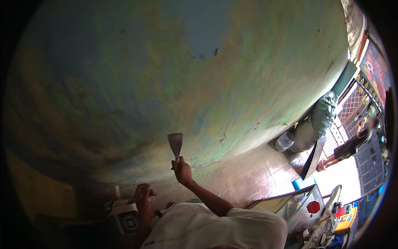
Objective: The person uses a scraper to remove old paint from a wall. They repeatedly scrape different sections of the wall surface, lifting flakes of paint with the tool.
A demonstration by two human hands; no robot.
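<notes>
My right hand (182, 172) grips the handle of a putty knife (176, 143), its broad metal blade pointing up in the view. Behind the blade is a wall (130, 93) with mottled green, blue and ochre paint. I cannot tell whether the blade touches it. A smooth grey-blue patch (205, 28) shows on the wall at the top, with a dark ragged spot at its lower edge. Lower and to the left, my left hand (144, 193) is raised with loosely bent fingers and nothing visible in it. Near that forearm is an opened cardboard box (126, 216).
Stone-patterned floor (245, 174) runs along the wall's foot. At right are a clear plastic bucket (284, 141), stuffed sacks (323, 113), a leaning dark board (312, 160) and a cluttered metal cabinet (298, 205). Farther off, a person (353, 144) stands by a metal gate (357, 102).
</notes>
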